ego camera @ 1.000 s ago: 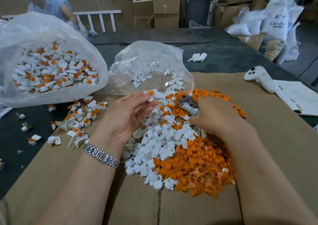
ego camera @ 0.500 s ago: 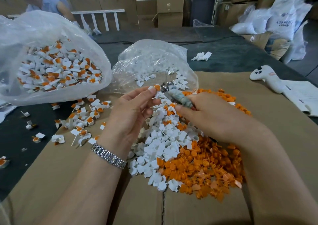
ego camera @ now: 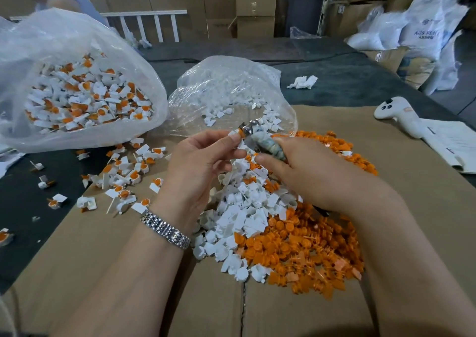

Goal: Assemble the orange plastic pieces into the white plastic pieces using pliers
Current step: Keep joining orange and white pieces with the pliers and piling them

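Note:
My left hand [ego camera: 199, 166] pinches a small white piece with an orange insert [ego camera: 236, 132] between thumb and fingertips. My right hand [ego camera: 313, 175] grips pliers [ego camera: 260, 138] with wrapped handles; their metal jaws close on that piece. Below both hands a heap of loose white pieces [ego camera: 247, 208] lies on the cardboard, with a heap of orange pieces [ego camera: 304, 249] to its right.
A clear bag of assembled pieces [ego camera: 85, 97] sits at the left, with several assembled ones scattered [ego camera: 123, 174] in front. A clear bag of white pieces [ego camera: 226, 92] lies behind my hands. A white controller [ego camera: 401, 115] and papers [ego camera: 456, 143] rest at right. A person is at the far left.
My right hand lifted the pliers off the heap and brought the jaws onto the piece held by my left hand. Both hands rose slightly above the pile.

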Demonstrator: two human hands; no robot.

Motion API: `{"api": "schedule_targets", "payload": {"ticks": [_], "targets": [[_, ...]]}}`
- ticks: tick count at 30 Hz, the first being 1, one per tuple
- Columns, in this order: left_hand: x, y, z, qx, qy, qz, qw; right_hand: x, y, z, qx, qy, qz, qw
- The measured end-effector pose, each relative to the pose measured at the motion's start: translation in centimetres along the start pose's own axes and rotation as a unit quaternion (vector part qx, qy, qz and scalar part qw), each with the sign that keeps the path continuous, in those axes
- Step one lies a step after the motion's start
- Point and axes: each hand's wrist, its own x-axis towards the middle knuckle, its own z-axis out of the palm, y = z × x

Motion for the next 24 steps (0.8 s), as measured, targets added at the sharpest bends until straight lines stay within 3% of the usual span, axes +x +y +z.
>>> {"api": "schedule_targets", "payload": {"ticks": [10, 16, 20, 24], "targets": [[-0.2, 0.1, -0.4, -0.009, 0.002, 0.02, 1.0, 0.9, 0.5, 0.9, -0.043, 0.066, -0.017, 0.997], [-0.1, 0.3, -0.5, -0.009, 0.004, 0.031, 0.999, 0.8, 1.5, 0.6, 0.002, 0.063, -0.021, 0.998], [-0.1, 0.5, -0.6, 0.001, 0.005, 0.037, 0.999, 0.7, 2.4, -0.3, 0.048, 0.068, 0.03, 0.996], [-0.2, 0.5, -0.7, 0.048, 0.015, 0.04, 0.998, 1.1, 3.6, 0.0, -0.036, 0.11, 0.103, 0.988]]}}
